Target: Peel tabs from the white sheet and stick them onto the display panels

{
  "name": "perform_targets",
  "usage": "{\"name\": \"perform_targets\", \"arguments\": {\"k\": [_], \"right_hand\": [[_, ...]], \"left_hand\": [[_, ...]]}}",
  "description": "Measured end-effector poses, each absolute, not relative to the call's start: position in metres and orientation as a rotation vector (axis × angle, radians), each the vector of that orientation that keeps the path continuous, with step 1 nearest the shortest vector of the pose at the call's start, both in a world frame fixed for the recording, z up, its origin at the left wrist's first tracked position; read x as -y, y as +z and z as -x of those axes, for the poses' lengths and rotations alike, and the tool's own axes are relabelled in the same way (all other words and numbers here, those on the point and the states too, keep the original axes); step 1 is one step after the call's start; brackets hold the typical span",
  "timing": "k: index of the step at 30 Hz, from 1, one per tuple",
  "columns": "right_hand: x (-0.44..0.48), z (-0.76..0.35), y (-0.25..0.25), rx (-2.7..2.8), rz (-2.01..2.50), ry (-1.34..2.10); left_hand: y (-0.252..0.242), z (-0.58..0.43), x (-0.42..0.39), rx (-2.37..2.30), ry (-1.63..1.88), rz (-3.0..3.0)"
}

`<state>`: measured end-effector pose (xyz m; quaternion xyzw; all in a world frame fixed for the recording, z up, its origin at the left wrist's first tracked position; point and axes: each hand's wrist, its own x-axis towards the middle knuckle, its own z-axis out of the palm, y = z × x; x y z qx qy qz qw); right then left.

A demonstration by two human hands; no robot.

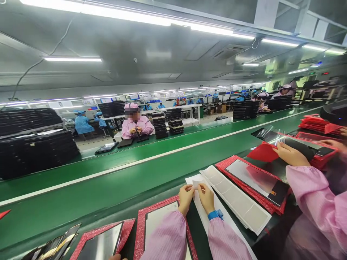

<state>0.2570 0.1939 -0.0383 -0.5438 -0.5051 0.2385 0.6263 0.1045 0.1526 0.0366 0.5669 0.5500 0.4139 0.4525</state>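
My left hand [185, 198] and my right hand [205, 196] meet near the middle of the bench, fingertips pinched on a small piece of thin white film [195, 185]. Both hands are closed on it, above a long white paper sheet [200, 209]. A blue strap [216, 215] circles my right wrist. Under my left sleeve lies a flat display panel [162, 213] on a red bubble-wrap pouch [141, 220]. Right of my hands rests a stack of pale label sheets [233, 196] split into rectangles, and beyond it another panel [248, 177] on red pouches.
A co-worker's hand [292, 154] on the right holds a red sheet [262, 151] and clear film. Another person's fingers [116, 257] show at the bottom edge. A green conveyor belt [151, 166] runs beyond the bench. Black tray stacks [40, 151] and a seated person [137, 124] are across it.
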Motion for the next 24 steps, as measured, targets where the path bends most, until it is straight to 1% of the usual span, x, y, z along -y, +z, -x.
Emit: {"name": "perform_targets", "arguments": {"k": [4, 9, 16, 24], "right_hand": [[-0.191, -0.256, -0.033, 1.103, 1.248, 0.592], [-0.187, -0.26, -0.025, 1.039, 1.247, 0.634], [-0.188, -0.261, -0.025, 1.043, 1.218, 0.649], [-0.186, -0.259, -0.026, 1.057, 1.246, 0.612]], "left_hand": [[0.009, -0.16, -0.201, -1.24, 1.019, -1.354], [-0.012, -0.162, -0.211, -1.051, 1.035, -1.271], [-0.022, -0.161, -0.22, -0.946, 1.007, -1.202], [-0.02, -0.164, -0.218, -1.016, 0.995, -1.206]]}}
